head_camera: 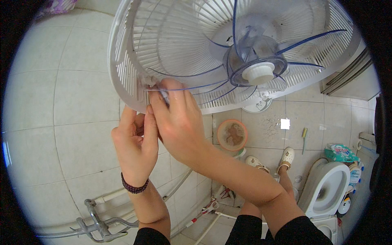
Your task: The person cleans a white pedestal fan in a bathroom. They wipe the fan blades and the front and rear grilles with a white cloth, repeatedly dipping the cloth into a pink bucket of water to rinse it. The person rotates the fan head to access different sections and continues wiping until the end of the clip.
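A fan's white slatted guard (171, 49) fills the upper middle, with clear blue-edged blades (196, 75) and a white hub knob (258, 73). My right hand (182, 122) reaches inside its lower left rim, under a blade. A small pale piece (165, 95), perhaps cloth or tissue, shows between its fingers. Grey, dusty-looking fluff (150, 81) clings to the slats beside the fingertips. Below, my left hand (134, 142), with a dark beaded bracelet (134, 185), pinches the guard's outer rim; some of its fingertips are hidden.
White tiled wall (85, 95) stands at left, with a metal shower mixer tap (99, 223) low on it. An orange-rimmed basin (232, 134) of murky water sits on the wet floor. A brush (304, 139) lies near the toilet (327, 190) and a green wipes pack (341, 152).
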Motion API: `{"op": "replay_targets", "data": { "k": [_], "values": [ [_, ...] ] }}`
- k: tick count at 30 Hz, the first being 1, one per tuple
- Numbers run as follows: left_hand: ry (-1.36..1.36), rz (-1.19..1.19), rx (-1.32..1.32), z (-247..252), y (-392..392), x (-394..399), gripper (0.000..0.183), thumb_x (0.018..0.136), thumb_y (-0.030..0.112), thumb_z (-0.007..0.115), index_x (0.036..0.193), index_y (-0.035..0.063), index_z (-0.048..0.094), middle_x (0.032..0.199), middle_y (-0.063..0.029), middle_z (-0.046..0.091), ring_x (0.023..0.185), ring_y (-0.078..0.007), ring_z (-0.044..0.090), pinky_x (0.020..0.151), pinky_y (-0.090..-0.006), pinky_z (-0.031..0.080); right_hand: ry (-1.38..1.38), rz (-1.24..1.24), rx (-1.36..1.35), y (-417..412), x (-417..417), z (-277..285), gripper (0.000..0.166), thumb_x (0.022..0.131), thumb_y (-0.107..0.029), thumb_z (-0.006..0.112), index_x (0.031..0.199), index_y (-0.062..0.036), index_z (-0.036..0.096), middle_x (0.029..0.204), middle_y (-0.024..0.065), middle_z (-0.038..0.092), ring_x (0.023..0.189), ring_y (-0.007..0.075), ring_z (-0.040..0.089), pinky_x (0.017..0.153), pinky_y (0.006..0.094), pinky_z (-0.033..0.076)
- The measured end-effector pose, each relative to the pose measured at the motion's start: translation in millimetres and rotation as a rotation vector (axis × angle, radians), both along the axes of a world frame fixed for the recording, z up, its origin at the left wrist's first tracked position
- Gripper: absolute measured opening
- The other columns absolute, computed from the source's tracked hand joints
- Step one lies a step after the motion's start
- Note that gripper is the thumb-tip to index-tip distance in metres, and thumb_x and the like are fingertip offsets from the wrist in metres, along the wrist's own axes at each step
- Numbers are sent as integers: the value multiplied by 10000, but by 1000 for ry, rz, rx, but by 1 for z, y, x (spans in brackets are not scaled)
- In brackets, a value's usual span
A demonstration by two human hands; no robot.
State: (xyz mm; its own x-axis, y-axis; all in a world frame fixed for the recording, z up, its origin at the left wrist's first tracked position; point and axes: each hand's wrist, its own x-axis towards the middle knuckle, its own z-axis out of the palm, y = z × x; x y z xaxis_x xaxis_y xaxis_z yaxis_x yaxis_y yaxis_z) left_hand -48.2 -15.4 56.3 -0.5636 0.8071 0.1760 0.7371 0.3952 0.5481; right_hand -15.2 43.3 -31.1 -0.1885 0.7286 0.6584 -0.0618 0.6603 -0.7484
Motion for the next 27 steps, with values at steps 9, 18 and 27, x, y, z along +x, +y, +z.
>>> {"op": "replay_targets", "data": {
  "k": [9,18,27],
  "values": [
    [-32,-108,32,2,-7,-12,228,890,17,463,1086,-58,552,747,-70,621,717,-66,570,596,-211,461,264,483,-349,2,10,6,260,723,64,519,978,108,544,1033,215,459,866,348,544,743,403,469],
    [-86,-56,-24,8,-9,-13,219,948,98,424,970,-69,564,803,-84,619,745,-103,577,693,-301,556,353,821,-417,-7,48,-21,365,740,134,447,1091,96,542,1003,187,463,862,309,524,728,292,432],
    [-116,3,53,1,-3,2,178,934,75,465,963,-72,562,762,-77,624,673,-87,563,643,-284,552,94,326,-227,-11,31,-9,379,705,45,543,1082,80,534,1009,176,482,861,284,543,724,339,465]
  ]
}}
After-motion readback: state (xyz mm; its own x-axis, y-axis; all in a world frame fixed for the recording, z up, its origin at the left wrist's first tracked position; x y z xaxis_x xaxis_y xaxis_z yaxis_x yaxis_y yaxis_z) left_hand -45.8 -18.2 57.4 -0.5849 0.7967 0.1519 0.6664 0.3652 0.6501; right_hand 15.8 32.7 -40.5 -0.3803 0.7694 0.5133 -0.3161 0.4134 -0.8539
